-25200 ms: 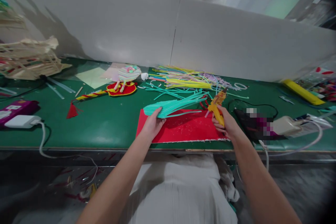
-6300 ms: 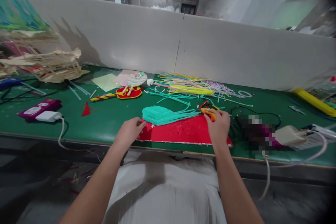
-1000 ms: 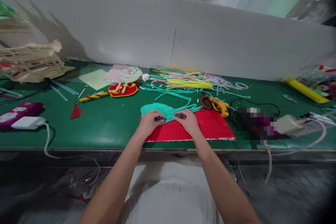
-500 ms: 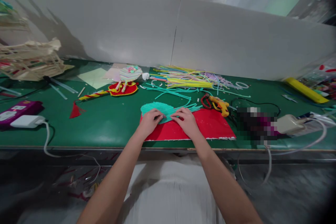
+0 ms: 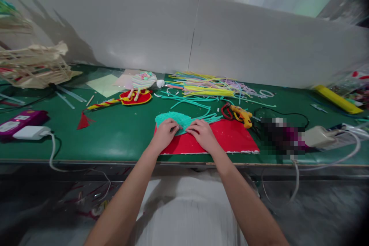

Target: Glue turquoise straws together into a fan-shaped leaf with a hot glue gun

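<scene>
While both your hands work over the red board (image 5: 230, 138), the teal piece (image 5: 173, 117) lies at its left end, reaching past the board's far edge onto the table (image 5: 121, 138). Your left hand (image 5: 163, 135) touches the piece's near side, thumb and fingers curled close; your right hand (image 5: 201, 134) is just beside it, fingertips at the base of the loose teal strands (image 5: 212, 117). Whether either hand has a strand pinched, I cannot tell, as your fingers hide the contact.

The board's ragged white near edge runs close to your table edge, leaving a narrow green strip there. To the board's left you have a wide stretch of bare green, bounded by the purple box (image 5: 24, 121) and its white plug (image 5: 32, 132). To its right, the room is tighter: a dark, pixelated thing (image 5: 284, 134) sits near that end, with a cable (image 5: 298, 178) hanging over the table edge.

At the board's far right, the yellow glue gun (image 5: 243, 116) lies near the corner, with red handles (image 5: 226, 111) beside it. Beyond the board, more teal strands (image 5: 187, 101) and a coloured strip pile (image 5: 210, 86) fill the space toward the panel (image 5: 144, 27). To its far left lies the tasselled wand (image 5: 105, 103).
</scene>
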`<state>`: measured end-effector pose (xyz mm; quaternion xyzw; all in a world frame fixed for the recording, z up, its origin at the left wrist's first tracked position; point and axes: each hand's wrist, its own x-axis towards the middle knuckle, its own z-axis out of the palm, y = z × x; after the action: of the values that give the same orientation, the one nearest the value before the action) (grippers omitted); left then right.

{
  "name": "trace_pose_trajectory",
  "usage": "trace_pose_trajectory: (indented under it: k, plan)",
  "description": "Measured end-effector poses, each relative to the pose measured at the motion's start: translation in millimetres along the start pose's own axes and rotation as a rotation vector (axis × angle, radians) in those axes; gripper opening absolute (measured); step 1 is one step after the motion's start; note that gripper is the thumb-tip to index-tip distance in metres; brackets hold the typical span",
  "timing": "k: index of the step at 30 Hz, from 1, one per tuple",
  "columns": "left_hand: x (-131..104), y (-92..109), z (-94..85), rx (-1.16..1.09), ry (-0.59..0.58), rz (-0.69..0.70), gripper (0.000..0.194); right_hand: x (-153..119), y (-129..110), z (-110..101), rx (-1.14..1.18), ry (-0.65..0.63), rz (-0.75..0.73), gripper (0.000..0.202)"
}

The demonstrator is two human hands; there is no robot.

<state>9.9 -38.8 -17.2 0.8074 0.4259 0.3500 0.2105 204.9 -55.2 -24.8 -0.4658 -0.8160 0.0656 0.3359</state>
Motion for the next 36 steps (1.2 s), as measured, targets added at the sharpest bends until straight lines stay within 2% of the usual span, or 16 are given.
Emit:
trace_pose_trajectory:
  k: [36]
  plan:
    - [0.7,-1.2,1.5,-0.003,-0.017,0.025,0.020,-0.5,0.5,2.3,-0.040,-0.011,0.005,0.018]
